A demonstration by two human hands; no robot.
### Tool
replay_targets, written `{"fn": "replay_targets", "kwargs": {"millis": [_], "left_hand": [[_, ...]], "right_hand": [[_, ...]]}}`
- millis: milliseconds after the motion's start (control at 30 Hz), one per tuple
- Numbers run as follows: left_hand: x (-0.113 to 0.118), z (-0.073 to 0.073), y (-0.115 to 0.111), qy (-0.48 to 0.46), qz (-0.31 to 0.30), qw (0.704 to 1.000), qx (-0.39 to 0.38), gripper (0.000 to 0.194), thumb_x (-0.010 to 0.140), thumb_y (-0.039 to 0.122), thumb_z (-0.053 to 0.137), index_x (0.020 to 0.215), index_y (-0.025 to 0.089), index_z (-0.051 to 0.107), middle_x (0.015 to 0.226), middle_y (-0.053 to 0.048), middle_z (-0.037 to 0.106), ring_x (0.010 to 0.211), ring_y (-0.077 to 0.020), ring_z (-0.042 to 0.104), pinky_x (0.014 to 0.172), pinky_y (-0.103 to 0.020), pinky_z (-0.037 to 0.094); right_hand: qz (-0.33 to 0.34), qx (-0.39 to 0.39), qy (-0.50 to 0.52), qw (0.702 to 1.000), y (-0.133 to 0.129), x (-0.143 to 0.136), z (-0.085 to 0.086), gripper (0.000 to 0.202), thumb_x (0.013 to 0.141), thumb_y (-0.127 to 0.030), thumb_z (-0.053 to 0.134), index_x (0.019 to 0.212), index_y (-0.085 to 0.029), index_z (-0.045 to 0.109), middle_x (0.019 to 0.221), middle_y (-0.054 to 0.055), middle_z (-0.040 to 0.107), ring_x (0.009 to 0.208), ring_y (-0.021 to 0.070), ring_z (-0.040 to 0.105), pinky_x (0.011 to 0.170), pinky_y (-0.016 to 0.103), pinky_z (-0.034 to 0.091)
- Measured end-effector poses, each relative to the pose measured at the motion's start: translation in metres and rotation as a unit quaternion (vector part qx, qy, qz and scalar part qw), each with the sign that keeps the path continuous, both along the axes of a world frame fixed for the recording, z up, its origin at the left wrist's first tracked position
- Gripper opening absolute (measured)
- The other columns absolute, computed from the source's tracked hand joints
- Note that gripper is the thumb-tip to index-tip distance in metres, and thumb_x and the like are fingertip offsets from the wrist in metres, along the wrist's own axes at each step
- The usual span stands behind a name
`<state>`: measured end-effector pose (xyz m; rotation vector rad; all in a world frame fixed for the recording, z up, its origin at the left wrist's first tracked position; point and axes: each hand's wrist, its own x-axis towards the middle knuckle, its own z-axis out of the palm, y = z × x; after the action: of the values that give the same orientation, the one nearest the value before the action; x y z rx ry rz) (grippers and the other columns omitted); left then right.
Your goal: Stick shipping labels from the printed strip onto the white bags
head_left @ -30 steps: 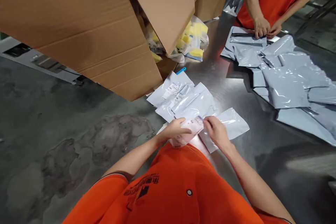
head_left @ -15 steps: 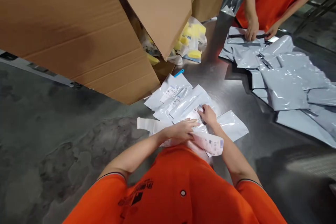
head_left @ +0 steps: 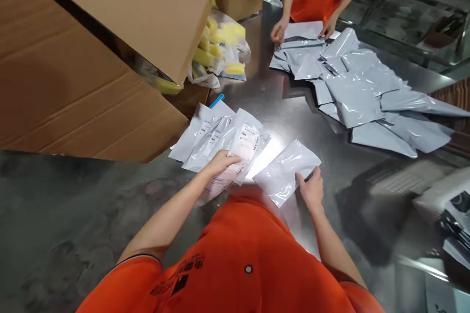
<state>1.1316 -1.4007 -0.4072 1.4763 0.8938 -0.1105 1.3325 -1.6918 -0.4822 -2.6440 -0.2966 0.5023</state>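
My left hand (head_left: 221, 163) is closed on a strip of printed labels (head_left: 246, 143), thumb on top. The strip lies over several labelled white plastic mailers (head_left: 201, 129) that overlap on the metal table (head_left: 290, 112). My right hand (head_left: 311, 187) pinches the right edge of a white mailer (head_left: 288, 171) with no label on the side that shows. That mailer lies apart from the labelled ones. A blue pen-like object (head_left: 217, 100) pokes out behind the labelled mailers.
Large cardboard boxes (head_left: 139, 5) stand at left, with bagged yellow items (head_left: 223, 41) beside them. A big heap of white mailers (head_left: 354, 93) covers the back right, where another person's hands (head_left: 279, 31) hold one. A pale basket (head_left: 436, 190) is at right.
My right hand has moved from the labelled mailers to the separate mailer and gripped its edge. My left hand now holds the label strip over the mailers. The view has swung right.
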Motion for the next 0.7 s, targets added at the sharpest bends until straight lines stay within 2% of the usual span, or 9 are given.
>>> {"fn": "replay_targets", "kwargs": {"millis": [100, 200, 300, 367, 467, 533, 600, 667, 700], "left_hand": [[-0.012, 0.020, -0.015, -0.017, 0.076, 0.994, -0.080, 0.059, 0.061, 0.048, 0.080, 0.106, 0.009, 0.074, 0.105, -0.013, 0.075, 0.098, -0.0320, 0.069, 0.090, -0.042, 0.052], [-0.036, 0.039, -0.025, -0.009, 0.125, 0.986, -0.106, 0.063, 0.054, 0.043, 0.085, 0.108, 0.012, 0.073, 0.106, -0.013, 0.076, 0.098, -0.0315, 0.069, 0.091, -0.042, 0.052], [-0.064, 0.055, -0.028, 0.017, 0.160, 0.983, -0.088, 0.067, 0.053, 0.047, 0.086, 0.110, 0.014, 0.073, 0.108, -0.012, 0.075, 0.101, -0.0321, 0.069, 0.089, -0.041, 0.053], [-0.078, 0.064, -0.030, 0.026, 0.168, 0.983, -0.064, 0.069, 0.053, 0.051, 0.085, 0.110, 0.014, 0.073, 0.111, -0.013, 0.074, 0.104, -0.0333, 0.067, 0.089, -0.042, 0.053], [-0.090, 0.075, -0.036, 0.025, 0.152, 0.987, -0.044, 0.066, 0.056, 0.051, 0.084, 0.110, 0.014, 0.073, 0.112, -0.012, 0.074, 0.107, -0.0348, 0.066, 0.092, -0.044, 0.052], [-0.092, 0.080, -0.043, 0.020, 0.128, 0.991, -0.040, 0.059, 0.059, 0.048, 0.083, 0.108, 0.016, 0.075, 0.110, -0.009, 0.075, 0.108, -0.0343, 0.066, 0.095, -0.045, 0.051], [-0.091, 0.082, -0.049, 0.004, 0.094, 0.995, -0.026, 0.051, 0.063, 0.046, 0.081, 0.105, 0.018, 0.076, 0.109, -0.006, 0.075, 0.110, -0.0330, 0.065, 0.099, -0.044, 0.049], [-0.090, 0.083, -0.054, -0.008, 0.048, 0.999, -0.016, 0.048, 0.066, 0.045, 0.079, 0.107, 0.019, 0.076, 0.112, -0.005, 0.074, 0.113, -0.0321, 0.064, 0.103, -0.043, 0.047], [-0.090, 0.084, -0.056, -0.008, 0.022, 1.000, -0.016, 0.048, 0.068, 0.045, 0.078, 0.109, 0.019, 0.076, 0.114, -0.005, 0.074, 0.115, -0.0319, 0.063, 0.104, -0.043, 0.046]], "right_hand": [[-0.067, 0.127, 0.078, 0.987, 0.023, 0.005, 0.005, 0.077, 0.079, -0.047, 0.054, 0.142, -0.007, 0.036, 0.104, 0.012, 0.057, 0.091, 0.0265, 0.055, 0.083, 0.041, 0.046], [-0.013, 0.252, 0.077, 0.964, 0.049, 0.012, 0.046, 0.067, 0.082, -0.046, 0.053, 0.139, -0.013, 0.043, 0.081, 0.000, 0.048, 0.070, 0.0173, 0.047, 0.071, 0.033, 0.045], [0.071, 0.389, 0.088, 0.914, 0.067, 0.010, 0.096, 0.065, 0.083, -0.047, 0.060, 0.141, -0.022, 0.044, 0.080, -0.002, 0.044, 0.064, 0.0136, 0.040, 0.063, 0.028, 0.042], [0.088, 0.434, 0.109, 0.890, 0.077, 0.007, 0.111, 0.065, 0.084, -0.047, 0.060, 0.142, -0.025, 0.042, 0.085, -0.001, 0.048, 0.065, 0.0134, 0.041, 0.064, 0.028, 0.043], [0.097, 0.422, 0.144, 0.890, 0.090, 0.002, 0.097, 0.066, 0.086, -0.047, 0.055, 0.144, -0.021, 0.038, 0.092, 0.003, 0.055, 0.074, 0.0167, 0.051, 0.071, 0.032, 0.048], [0.137, 0.346, 0.137, 0.918, 0.096, -0.001, 0.078, 0.068, 0.084, -0.049, 0.055, 0.142, -0.017, 0.040, 0.102, 0.009, 0.059, 0.088, 0.0228, 0.056, 0.081, 0.040, 0.049], [0.188, 0.272, 0.096, 0.939, 0.100, -0.005, 0.068, 0.072, 0.080, -0.052, 0.060, 0.138, -0.014, 0.044, 0.121, 0.017, 0.057, 0.112, 0.0315, 0.052, 0.094, 0.048, 0.044], [0.233, 0.274, 0.108, 0.927, 0.104, -0.013, 0.073, 0.076, 0.076, -0.055, 0.065, 0.138, -0.015, 0.044, 0.138, 0.019, 0.048, 0.128, 0.0338, 0.043, 0.101, 0.050, 0.040], [0.255, 0.299, 0.160, 0.905, 0.108, -0.018, 0.080, 0.077, 0.075, -0.055, 0.066, 0.138, -0.017, 0.044, 0.139, 0.018, 0.048, 0.127, 0.0318, 0.044, 0.100, 0.047, 0.042]]}}
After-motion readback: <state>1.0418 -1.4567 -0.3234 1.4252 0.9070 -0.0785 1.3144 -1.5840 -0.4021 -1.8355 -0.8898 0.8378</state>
